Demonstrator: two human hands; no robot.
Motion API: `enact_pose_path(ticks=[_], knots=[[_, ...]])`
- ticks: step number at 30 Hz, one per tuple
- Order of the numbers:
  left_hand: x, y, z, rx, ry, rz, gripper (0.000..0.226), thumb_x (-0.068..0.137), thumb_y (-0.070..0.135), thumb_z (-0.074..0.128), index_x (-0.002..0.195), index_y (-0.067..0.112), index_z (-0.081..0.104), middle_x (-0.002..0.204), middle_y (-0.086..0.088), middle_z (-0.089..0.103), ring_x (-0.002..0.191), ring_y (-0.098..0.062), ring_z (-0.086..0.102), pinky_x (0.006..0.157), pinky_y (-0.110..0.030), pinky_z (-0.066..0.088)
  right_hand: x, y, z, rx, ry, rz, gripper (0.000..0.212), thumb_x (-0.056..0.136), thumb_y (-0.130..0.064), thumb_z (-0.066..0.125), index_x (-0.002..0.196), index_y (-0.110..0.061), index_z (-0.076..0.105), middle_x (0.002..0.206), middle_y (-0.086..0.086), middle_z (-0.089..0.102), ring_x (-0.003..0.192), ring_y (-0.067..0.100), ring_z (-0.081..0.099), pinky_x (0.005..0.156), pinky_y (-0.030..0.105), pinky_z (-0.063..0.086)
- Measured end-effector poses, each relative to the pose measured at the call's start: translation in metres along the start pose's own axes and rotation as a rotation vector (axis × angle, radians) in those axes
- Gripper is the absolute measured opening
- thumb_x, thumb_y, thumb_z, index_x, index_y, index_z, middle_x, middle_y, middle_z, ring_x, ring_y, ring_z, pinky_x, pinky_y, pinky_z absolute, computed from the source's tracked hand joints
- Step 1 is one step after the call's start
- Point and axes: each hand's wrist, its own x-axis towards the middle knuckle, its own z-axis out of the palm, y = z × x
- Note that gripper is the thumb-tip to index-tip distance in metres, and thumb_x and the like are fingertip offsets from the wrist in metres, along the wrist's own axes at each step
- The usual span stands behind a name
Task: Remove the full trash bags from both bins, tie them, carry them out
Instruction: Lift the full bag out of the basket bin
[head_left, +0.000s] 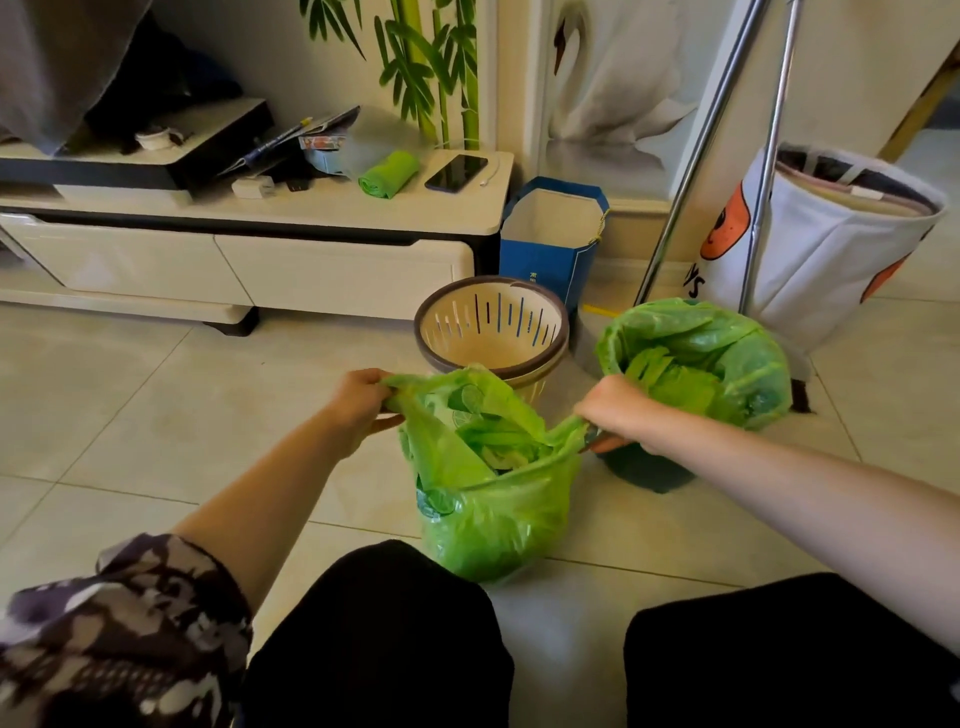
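Trash bag (493, 499), green and full, out of its bin and standing on the floor tiles (130, 395) between the two hands, just in front of the knees. Left hand (358, 405) clenched round one gathered edge of the rim, right hand (623, 413) clenched round the opposite edge, both pulling outward. Probably held that way to draw the loose plastic into two tails long enough to knot. Mouth not yet closed, contents showing between the fists. Beyond the left hand, beige bin (491, 327) without any liner. Just past the right hand, second bin (649, 470) with its own full green bag (696, 353) inside, not yet lifted out. Roll of spare bags (388, 174) on the cabinet (337, 208), well beyond either hand.
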Motion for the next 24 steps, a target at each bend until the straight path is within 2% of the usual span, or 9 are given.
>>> enact_pose_path(ticks=[3,7,10,12,14,17,19,22,24], knots=[[0.012,0.001,-0.002,-0.133,0.117,0.048,0.033,0.088,-0.014,0.031,0.078,0.008,0.053,0.072,-0.011,0.054,0.066,-0.019,0.056,0.064,-0.03,0.051,0.011,0.0,-0.005,0.137,0.07,0.052,0.02,0.082,-0.013,0.057,0.096,0.001,0.059,0.094,0.022,0.068,0.077,0.034,0.072,0.072,0.051,0.059],[0.024,0.012,-0.006,-0.208,0.216,0.13,0.03,0.089,-0.011,0.033,0.075,0.009,0.051,0.068,-0.009,0.048,0.063,-0.016,0.052,0.066,-0.028,0.052,0.02,-0.002,-0.013,0.126,0.164,0.026,0.027,0.077,-0.023,0.057,0.092,-0.001,0.061,0.095,0.023,0.068,0.083,0.034,0.069,0.078,0.053,0.058],[0.035,0.004,-0.013,-0.204,0.247,0.069,0.027,0.089,-0.01,0.035,0.078,0.008,0.051,0.07,-0.011,0.052,0.064,-0.018,0.055,0.065,-0.031,0.054,0.02,-0.001,-0.005,0.11,0.048,0.096,0.021,0.081,-0.016,0.053,0.093,-0.001,0.061,0.089,0.019,0.071,0.078,0.031,0.072,0.077,0.047,0.059],[0.039,-0.008,-0.016,-0.152,0.226,-0.021,0.021,0.09,-0.009,0.039,0.082,0.007,0.052,0.075,-0.013,0.057,0.065,-0.021,0.059,0.062,-0.031,0.057,0.017,0.001,0.003,0.097,-0.07,0.136,0.013,0.087,-0.008,0.051,0.092,-0.003,0.062,0.083,0.013,0.071,0.074,0.025,0.071,0.074,0.04,0.06],[0.04,-0.02,-0.018,-0.091,0.183,-0.097,0.017,0.09,-0.009,0.043,0.086,0.004,0.053,0.077,-0.015,0.059,0.066,-0.023,0.06,0.066,-0.032,0.055,0.017,0.004,0.011,0.082,-0.158,0.112,0.01,0.088,-0.006,0.054,0.088,-0.004,0.063,0.081,0.012,0.067,0.076,0.023,0.068,0.071,0.037,0.06],[0.039,-0.032,-0.026,0.021,0.117,-0.153,0.013,0.09,-0.007,0.046,0.097,-0.001,0.056,0.087,-0.019,0.062,0.069,-0.025,0.062,0.069,-0.033,0.054,0.021,0.008,0.024,0.09,-0.246,0.095,0.009,0.089,-0.005,0.053,0.088,-0.006,0.062,0.086,0.012,0.065,0.086,0.028,0.067,0.08,0.043,0.058],[0.038,-0.033,-0.029,0.066,0.068,-0.16,0.019,0.091,-0.004,0.047,0.108,-0.003,0.055,0.098,-0.021,0.064,0.075,-0.026,0.064,0.068,-0.032,0.054,0.021,0.007,0.031,0.104,-0.282,0.102,0.009,0.091,-0.009,0.051,0.094,-0.007,0.06,0.092,0.012,0.063,0.091,0.031,0.066,0.087,0.046,0.056],[0.034,-0.031,-0.029,0.113,-0.03,-0.151,0.028,0.089,-0.001,0.051,0.117,-0.002,0.054,0.104,-0.02,0.065,0.08,-0.028,0.067,0.071,-0.032,0.054,0.023,0.006,0.034,0.09,-0.315,0.104,0.019,0.093,-0.012,0.05,0.109,-0.006,0.058,0.099,0.011,0.062,0.088,0.028,0.064,0.088,0.046,0.055],[0.029,-0.029,-0.027,0.222,-0.117,-0.163,0.029,0.089,0.005,0.056,0.118,0.003,0.054,0.106,-0.018,0.066,0.08,-0.029,0.069,0.073,-0.035,0.054,0.024,0.007,0.032,0.04,-0.32,0.108,0.016,0.093,-0.013,0.05,0.107,-0.008,0.058,0.1,0.011,0.061,0.086,0.027,0.065,0.087,0.046,0.056]])
